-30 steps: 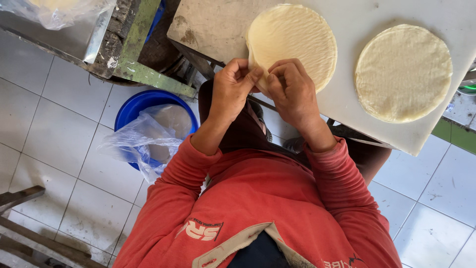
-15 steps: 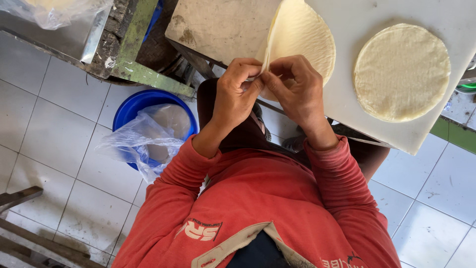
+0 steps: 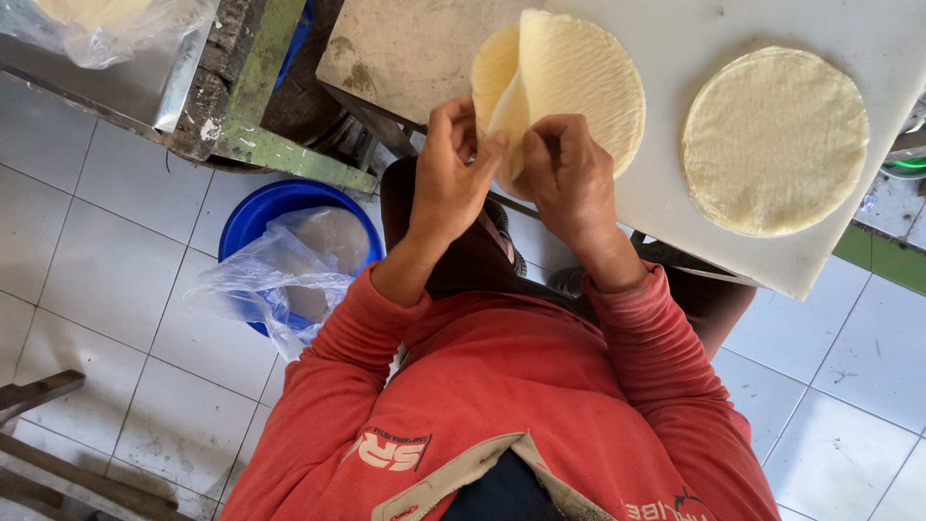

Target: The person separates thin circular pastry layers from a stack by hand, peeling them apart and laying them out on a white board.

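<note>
Looking down from the head cam, the biggest thing is the tiled floor (image 3: 106, 280), then the white surface (image 3: 714, 29) up top, with a blue bucket (image 3: 253, 220) lined with a clear bag (image 3: 280, 275) just beside the person's knee. A second flat round sheet (image 3: 775, 140) lies alone on the surface, well apart from the hands.

The main item is the pale wrapper (image 3: 579, 82) near the surface's front edge. One half lies flat, the near-left part is lifted and curled upright. The left hand (image 3: 449, 188) and right hand (image 3: 569, 178) meet at its lower edge, and both sets of fingers are pinched on that rim, thumbs close together.

My guess is it's very light, thin and floppy, a bit tacky, and it tears easily if tugged. Best bet is gripping right at the rim with fingertips, spread a little, so it doesn't fold onto itself and stick.
</note>
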